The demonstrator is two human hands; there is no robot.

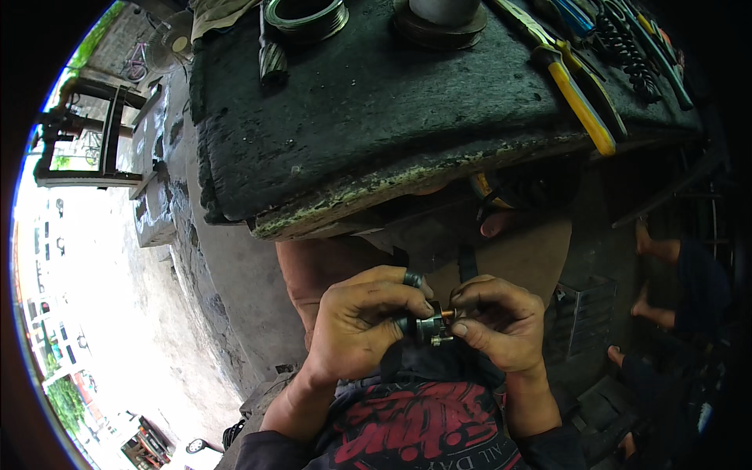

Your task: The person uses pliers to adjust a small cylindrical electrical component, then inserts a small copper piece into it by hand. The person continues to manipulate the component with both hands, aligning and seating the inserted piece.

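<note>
Over my lap, my left hand is closed around a small dark, roundish metal part. A dark ring is on one of its fingers. The thumb and fingertips of my right hand pinch at the part's right end, beside a small copper-coloured piece. What exactly lies between those right fingertips is hidden. A small bolt-like silver bit sticks out at the part's lower side. Its exact kind is too small to tell.
A worn dark bench stands in front of me. On it lie yellow-and-black pliers, a wire coil, a fluted metal rod and a round spool. Other people's bare legs and a metal crate are at right.
</note>
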